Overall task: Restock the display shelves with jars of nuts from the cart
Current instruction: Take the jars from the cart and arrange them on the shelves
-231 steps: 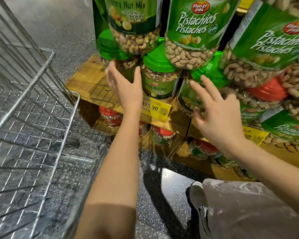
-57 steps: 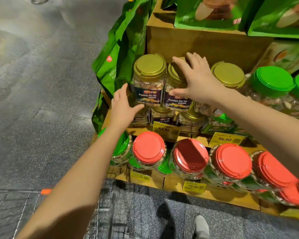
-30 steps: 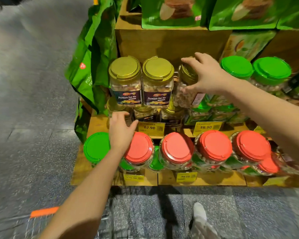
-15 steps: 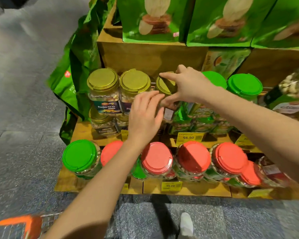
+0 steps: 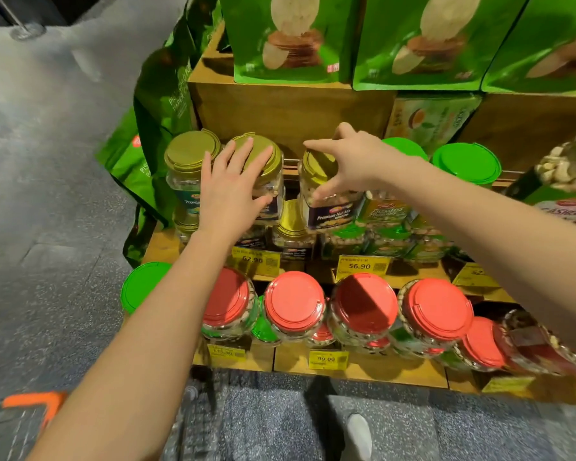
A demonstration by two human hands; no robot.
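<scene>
Right hand (image 5: pixel 353 161) is gripping a gold-lidded jar (image 5: pixel 326 201), tilted, while flat-fingered left hand (image 5: pixel 236 188) is steadying the neighbour jar (image 5: pixel 266 181); next, probably seating it upright beside it.

A yellow 56.90 price tag (image 5: pixel 363 267) faced outward. Left of it was a 62.90 tag (image 5: pixel 254 259), and below it a 99.00 tag (image 5: pixel 326 359). High above it stood green bags picturing round crackers (image 5: pixel 290 38), and a pale green carton (image 5: pixel 429 119) sat above and right of it. Far to its left hung green pistachio bags (image 5: pixel 153 128). Below it, a white shoe (image 5: pixel 358 434) stood on speckled grey floor (image 5: pixel 47 227).
</scene>
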